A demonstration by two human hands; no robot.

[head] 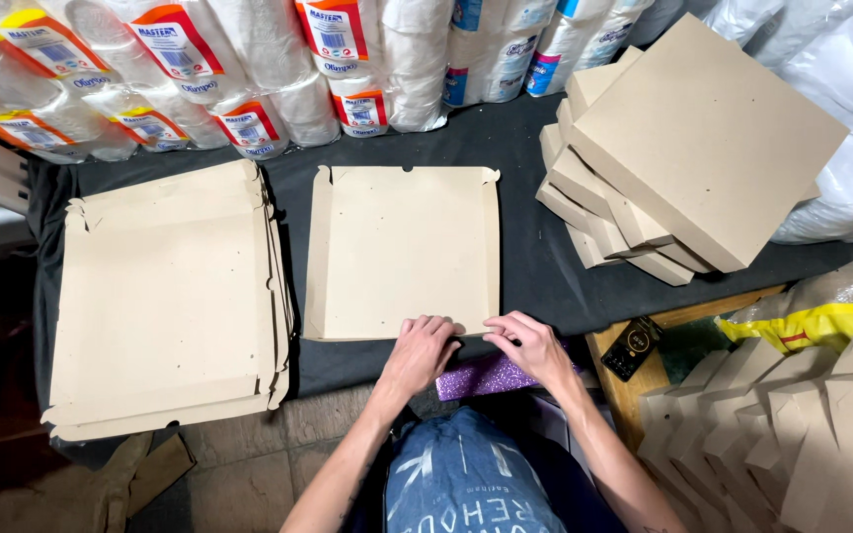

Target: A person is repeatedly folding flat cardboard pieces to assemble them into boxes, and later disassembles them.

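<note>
While both hands press flat, fingers curled, left hand [419, 350] and right hand [530, 345] pinch the cardboard sheet [402, 252] near edge.

Just one view here, a head cam sitting above the worker and looking almost straight down onto the dark table [535, 266]. It faces forward and away from the body, so the person's own lap and forearms come in from the bottom edge and the row of wrapped paper rolls [249, 69] runs along the top, the far side. It's fairly close: the flat cardboard sheet [402, 252] sits dead centre, with the left hand [419, 353] and right hand [530, 345] just below it. No second view, so nothing overlaps.
</note>
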